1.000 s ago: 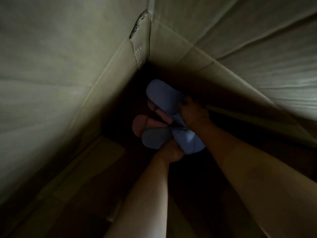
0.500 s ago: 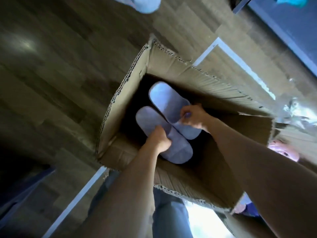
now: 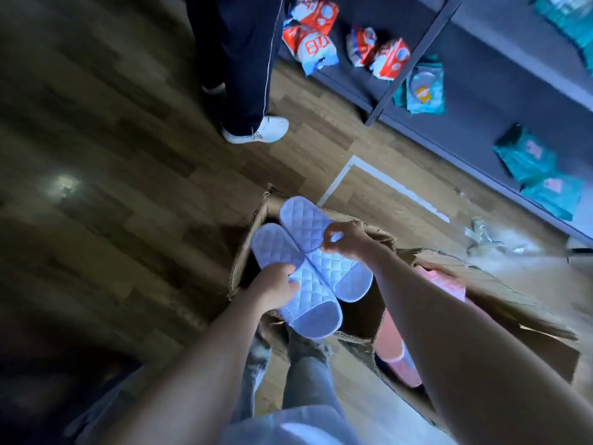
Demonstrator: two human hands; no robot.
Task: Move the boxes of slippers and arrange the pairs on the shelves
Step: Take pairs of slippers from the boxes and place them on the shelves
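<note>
I hold a pair of pale blue quilted slippers side by side above an open cardboard box [image 3: 247, 261] on the floor. My left hand [image 3: 274, 285] grips the left slipper [image 3: 272, 248] at its middle. My right hand [image 3: 345, 240] pinches the right slipper [image 3: 305, 223] at its edge. Both soles face up toward me. A second cardboard box [image 3: 500, 303] to the right holds pink slippers [image 3: 394, 348], partly hidden by my right forearm.
A dark shelf unit [image 3: 481, 101] runs along the upper right, with red-and-white packets [image 3: 313, 43] and teal packets [image 3: 526, 155] on it. Another person's legs and white shoe [image 3: 256, 130] stand beyond the box. Crumpled clear plastic [image 3: 481, 232] lies by the shelf base. Wooden floor spreads to the left.
The view rose from deep inside the dark box. Both hands lifted the pale blue slippers up and out above the box rim, and the shelves and a standing person came into view.
</note>
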